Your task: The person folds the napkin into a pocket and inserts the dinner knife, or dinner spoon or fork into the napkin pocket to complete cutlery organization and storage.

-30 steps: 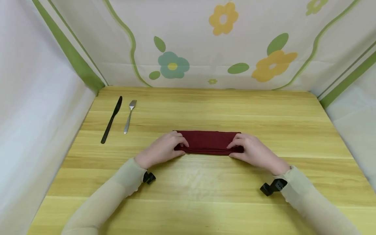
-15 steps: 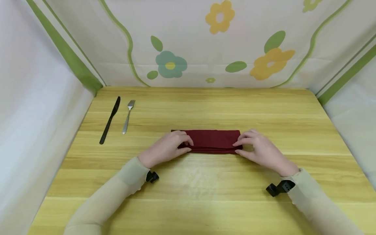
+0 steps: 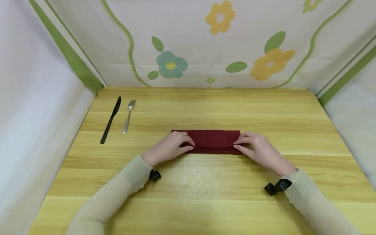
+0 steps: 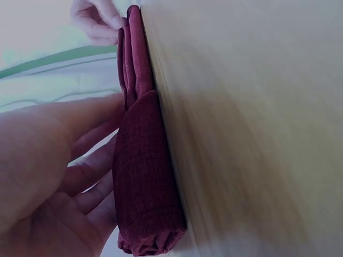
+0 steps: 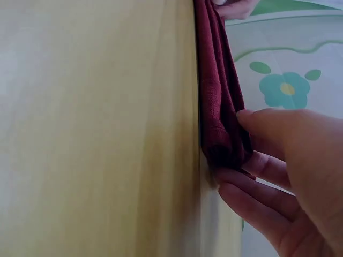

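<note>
A dark red cloth napkin (image 3: 214, 138), folded into a long flat strip with layered folds along its near side, lies on the wooden table. My left hand (image 3: 171, 146) pinches its near folds left of the middle, thumb in front and fingers over the top. At the right end, my right hand (image 3: 258, 150) pinches the folds between thumb and index finger. Seen from the left wrist, the napkin (image 4: 144, 171) has a rolled-looking near end, and the fingers curl behind it. In the right wrist view, the thumb presses the layers while other fingers reach under the corner.
A black table knife (image 3: 111, 120) and a silver fork (image 3: 129, 117) lie side by side at the table's back left. White curtains with flower prints (image 3: 171, 65) rise behind the table's far edge (image 3: 205, 88) and along both sides.
My left hand has slid a little to the right along the napkin. My right hand moved out to the right end, spread its fingers, then closed them on the folds.
</note>
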The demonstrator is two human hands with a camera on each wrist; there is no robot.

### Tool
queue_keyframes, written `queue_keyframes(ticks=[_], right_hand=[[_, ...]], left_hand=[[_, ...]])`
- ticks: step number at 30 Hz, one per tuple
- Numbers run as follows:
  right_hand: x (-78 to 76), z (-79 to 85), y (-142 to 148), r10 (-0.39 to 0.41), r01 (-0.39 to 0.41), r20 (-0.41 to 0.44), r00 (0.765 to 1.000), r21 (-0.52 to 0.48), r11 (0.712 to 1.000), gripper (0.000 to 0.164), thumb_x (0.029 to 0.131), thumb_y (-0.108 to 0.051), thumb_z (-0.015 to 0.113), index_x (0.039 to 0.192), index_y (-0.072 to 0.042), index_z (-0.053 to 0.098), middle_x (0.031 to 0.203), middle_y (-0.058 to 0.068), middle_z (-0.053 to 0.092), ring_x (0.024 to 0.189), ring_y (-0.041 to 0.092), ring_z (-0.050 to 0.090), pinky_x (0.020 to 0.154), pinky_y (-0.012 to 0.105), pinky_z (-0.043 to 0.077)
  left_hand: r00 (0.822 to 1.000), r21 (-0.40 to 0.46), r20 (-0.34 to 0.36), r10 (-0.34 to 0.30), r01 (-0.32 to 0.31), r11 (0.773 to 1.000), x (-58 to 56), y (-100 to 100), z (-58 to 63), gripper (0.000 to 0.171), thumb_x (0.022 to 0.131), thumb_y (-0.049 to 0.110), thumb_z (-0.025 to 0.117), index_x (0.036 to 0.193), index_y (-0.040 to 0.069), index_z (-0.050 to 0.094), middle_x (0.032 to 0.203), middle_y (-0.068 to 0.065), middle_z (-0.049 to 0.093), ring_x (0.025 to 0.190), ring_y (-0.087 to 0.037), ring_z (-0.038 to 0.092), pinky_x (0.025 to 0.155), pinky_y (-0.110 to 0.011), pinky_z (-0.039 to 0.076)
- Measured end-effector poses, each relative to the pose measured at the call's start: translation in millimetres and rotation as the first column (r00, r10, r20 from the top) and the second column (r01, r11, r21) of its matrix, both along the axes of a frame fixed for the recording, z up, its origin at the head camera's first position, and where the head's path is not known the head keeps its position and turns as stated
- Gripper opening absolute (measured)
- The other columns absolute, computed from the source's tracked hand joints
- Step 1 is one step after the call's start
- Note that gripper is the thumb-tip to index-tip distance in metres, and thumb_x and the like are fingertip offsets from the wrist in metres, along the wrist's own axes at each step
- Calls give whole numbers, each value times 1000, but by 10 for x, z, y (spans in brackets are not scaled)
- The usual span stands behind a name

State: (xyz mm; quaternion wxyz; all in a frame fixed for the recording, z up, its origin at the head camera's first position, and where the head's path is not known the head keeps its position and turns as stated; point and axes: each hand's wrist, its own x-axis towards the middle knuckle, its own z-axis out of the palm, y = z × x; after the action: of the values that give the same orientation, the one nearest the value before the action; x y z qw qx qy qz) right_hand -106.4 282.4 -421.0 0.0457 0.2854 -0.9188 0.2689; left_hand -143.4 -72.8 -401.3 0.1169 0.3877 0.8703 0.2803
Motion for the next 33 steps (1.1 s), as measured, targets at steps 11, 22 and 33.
queue_keyframes(ticks=[11, 22, 33], right_hand=[[-75, 26, -13, 18, -18, 9, 1000, -1, 1000, 17, 88, -14, 83, 104, -16, 79, 95, -10, 68, 74, 3, 59, 63, 28, 53], [-62, 62, -65, 14, -12, -30, 999, 46, 999, 8, 92, -8, 76, 98, -13, 73, 91, -5, 71, 74, 5, 63, 64, 30, 56], [28, 86, -48, 54, -56, 23, 998, 93, 994, 17, 86, -24, 84, 93, -23, 68, 98, -11, 58, 72, 8, 54, 64, 30, 49]], left_hand=[[997, -21, -60, 46, -48, 999, 3, 35, -29, 11, 100, 13, 69, 108, 11, 76, 102, 2, 69, 86, -8, 64, 78, -25, 54], [998, -48, -60, 31, -34, 998, 5, 26, -38, 6, 104, 15, 61, 105, 13, 67, 100, 5, 64, 86, -7, 59, 78, -24, 51], [997, -68, -55, -49, 45, 997, 27, -29, -18, 10, 102, 23, 66, 105, 16, 60, 101, 5, 56, 91, -13, 50, 83, -31, 47]])
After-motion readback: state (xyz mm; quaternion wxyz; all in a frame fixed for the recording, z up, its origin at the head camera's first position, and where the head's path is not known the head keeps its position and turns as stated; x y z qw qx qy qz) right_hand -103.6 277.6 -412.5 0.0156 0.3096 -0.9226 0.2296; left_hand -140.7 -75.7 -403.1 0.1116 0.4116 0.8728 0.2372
